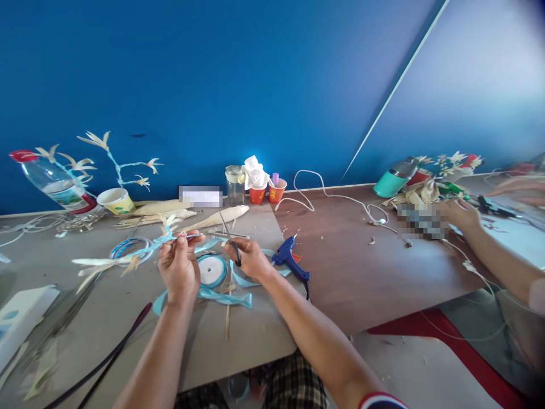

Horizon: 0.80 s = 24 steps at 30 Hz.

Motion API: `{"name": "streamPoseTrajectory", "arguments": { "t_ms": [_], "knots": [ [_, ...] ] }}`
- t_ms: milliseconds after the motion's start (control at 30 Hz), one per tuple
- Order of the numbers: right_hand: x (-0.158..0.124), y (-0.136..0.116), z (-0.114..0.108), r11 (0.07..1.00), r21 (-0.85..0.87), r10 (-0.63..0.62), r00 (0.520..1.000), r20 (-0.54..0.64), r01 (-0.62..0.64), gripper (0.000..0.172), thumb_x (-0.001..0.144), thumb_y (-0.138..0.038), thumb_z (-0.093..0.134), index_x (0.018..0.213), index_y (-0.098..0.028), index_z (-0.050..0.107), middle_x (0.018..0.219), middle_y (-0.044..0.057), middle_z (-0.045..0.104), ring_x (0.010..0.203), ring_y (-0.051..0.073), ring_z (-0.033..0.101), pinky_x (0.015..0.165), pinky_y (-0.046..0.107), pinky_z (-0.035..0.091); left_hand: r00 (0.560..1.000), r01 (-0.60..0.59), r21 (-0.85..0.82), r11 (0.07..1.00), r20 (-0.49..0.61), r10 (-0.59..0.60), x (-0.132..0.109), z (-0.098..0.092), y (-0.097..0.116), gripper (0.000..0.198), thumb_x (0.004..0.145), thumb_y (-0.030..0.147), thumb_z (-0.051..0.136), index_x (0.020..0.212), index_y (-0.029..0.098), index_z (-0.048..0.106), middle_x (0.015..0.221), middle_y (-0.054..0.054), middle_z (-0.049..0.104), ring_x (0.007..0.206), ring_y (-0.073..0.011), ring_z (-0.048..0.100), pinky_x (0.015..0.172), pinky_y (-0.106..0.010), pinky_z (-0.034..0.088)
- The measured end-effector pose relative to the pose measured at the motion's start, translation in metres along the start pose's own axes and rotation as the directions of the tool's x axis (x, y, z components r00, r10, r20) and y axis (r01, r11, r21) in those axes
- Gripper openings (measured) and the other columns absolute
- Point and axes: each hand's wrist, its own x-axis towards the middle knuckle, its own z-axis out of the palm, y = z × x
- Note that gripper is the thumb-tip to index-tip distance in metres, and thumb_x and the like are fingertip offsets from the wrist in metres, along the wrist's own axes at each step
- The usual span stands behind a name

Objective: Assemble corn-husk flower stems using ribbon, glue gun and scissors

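My left hand [181,262] pinches the stem of a corn-husk flower branch [159,243], wrapped in light blue ribbon, with pale petals spreading to the left. In my right hand [250,258] is a pair of scissors [232,244], fingers around the dark handles and blades pointing up and left, apart from the stem. Between and below the hands lies a spool of blue ribbon [212,270], with loose ribbon [230,297] curling around it. A blue hot glue gun [292,258] rests just right of my right hand.
Along the wall stand a tilted plastic bottle [63,190], a paper cup [116,201] beside another flower branch, a glass jar [235,186] and red cups [258,195]. Dried husks [217,220] lie behind my hands. At right, a co-worker's hand [462,216] is near more husks. A white cable [336,196] crosses the table.
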Motion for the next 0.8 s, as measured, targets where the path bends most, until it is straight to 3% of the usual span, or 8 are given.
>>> {"name": "streamPoseTrajectory", "arguments": {
  "t_ms": [133, 200, 333, 400, 500, 600, 700, 800],
  "knots": [
    [0.003, 0.007, -0.007, 0.991, -0.111, 0.06, 0.994, -0.089, -0.07, 0.033, 0.075, -0.048, 0.055, 0.079, -0.016, 0.057, 0.058, -0.005, 0.041, 0.053, 0.008, 0.034, 0.05, 0.022, 0.027, 0.999, 0.043, -0.01, 0.999, -0.009, -0.043, 0.0, 0.001, 0.005, 0.011, 0.074, 0.025, 0.068, 0.077, 0.019, 0.06, 0.075, 0.002, 0.064, 0.073, -0.0139, 0.065, 0.071, -0.031, 0.053],
    [0.001, 0.005, -0.013, 0.957, -0.271, 0.067, 0.987, -0.144, -0.105, 0.035, 0.078, -0.048, 0.053, 0.095, -0.018, 0.059, 0.064, -0.003, 0.049, 0.057, 0.01, 0.043, 0.055, 0.022, 0.033, 0.997, 0.062, 0.0, 0.998, -0.042, -0.062, 0.002, -0.001, 0.006, 0.011, 0.073, 0.025, 0.068, 0.078, 0.019, 0.06, 0.075, 0.001, 0.065, 0.069, -0.0125, 0.065, 0.069, -0.03, 0.053],
    [-0.002, 0.0, -0.019, 0.668, -0.717, 0.009, 0.965, -0.262, -0.201, 0.047, 0.077, -0.048, 0.056, 0.116, -0.023, 0.052, 0.087, 0.003, 0.062, 0.078, 0.018, 0.057, 0.069, 0.028, 0.039, 0.992, 0.096, 0.018, 0.995, -0.078, -0.095, 0.005, -0.006, 0.008, 0.013, 0.072, 0.025, 0.069, 0.076, 0.018, 0.059, 0.075, 0.002, 0.064, 0.066, -0.011, 0.063, 0.065, -0.026, 0.051],
    [-0.002, 0.001, -0.018, 0.501, -0.828, 0.011, 0.959, -0.284, -0.251, 0.052, 0.077, -0.047, 0.055, 0.122, -0.021, 0.048, 0.101, 0.009, 0.063, 0.088, 0.022, 0.059, 0.074, 0.031, 0.04, 0.993, 0.097, 0.015, 0.995, -0.072, -0.096, 0.006, -0.007, 0.008, 0.014, 0.07, 0.024, 0.07, 0.076, 0.018, 0.059, 0.076, 0.002, 0.063, 0.069, -0.0116, 0.063, 0.064, -0.025, 0.05],
    [-0.002, 0.007, -0.016, 0.358, -0.897, 0.027, 0.963, -0.267, -0.259, 0.056, 0.08, -0.041, 0.053, 0.129, -0.016, 0.04, 0.112, 0.015, 0.06, 0.095, 0.026, 0.061, 0.078, 0.035, 0.042, 0.994, 0.089, 0.03, 0.996, -0.066, -0.087, 0.006, -0.009, 0.008, 0.014, 0.069, 0.022, 0.07, 0.076, 0.017, 0.059, 0.081, 0.001, 0.062, 0.073, -0.0125, 0.063, 0.062, -0.025, 0.048],
    [-0.003, 0.011, -0.015, 0.31, -0.918, 0.024, 0.968, -0.251, -0.246, 0.057, 0.082, -0.035, 0.051, 0.133, -0.015, 0.035, 0.114, 0.015, 0.058, 0.096, 0.026, 0.061, 0.077, 0.034, 0.043, 0.995, 0.086, 0.058, 0.995, -0.058, -0.083, 0.007, -0.011, 0.007, 0.013, 0.071, 0.024, 0.068, 0.076, 0.018, 0.058, 0.085, 0.0, 0.063, 0.074, -0.0133, 0.063, 0.062, -0.026, 0.048],
    [-0.004, 0.013, -0.013, 0.285, -0.932, 0.026, 0.974, -0.225, -0.223, 0.043, 0.084, -0.035, 0.05, 0.123, -0.018, 0.046, 0.122, 0.014, 0.053, 0.093, 0.023, 0.063, 0.074, 0.031, 0.044, 0.994, 0.099, 0.092, 0.991, -0.062, -0.094, 0.008, -0.014, 0.004, 0.012, 0.072, 0.025, 0.067, 0.077, 0.018, 0.058, 0.084, 0.0, 0.064, 0.07, -0.0116, 0.062, 0.063, -0.026, 0.048],
    [-0.006, 0.014, -0.012, 0.3, -0.942, -0.065, 0.982, -0.18, -0.153, 0.037, 0.086, -0.035, 0.047, 0.121, -0.021, 0.05, 0.132, 0.012, 0.045, 0.092, 0.02, 0.063, 0.074, 0.03, 0.044, 0.99, 0.123, 0.133, 0.983, -0.091, -0.112, 0.01, -0.016, 0.003, 0.013, 0.071, 0.026, 0.067, 0.076, 0.017, 0.058, 0.082, 0.0, 0.064, 0.059, -0.0078, 0.058, 0.064, -0.026, 0.048]
  ]
}}
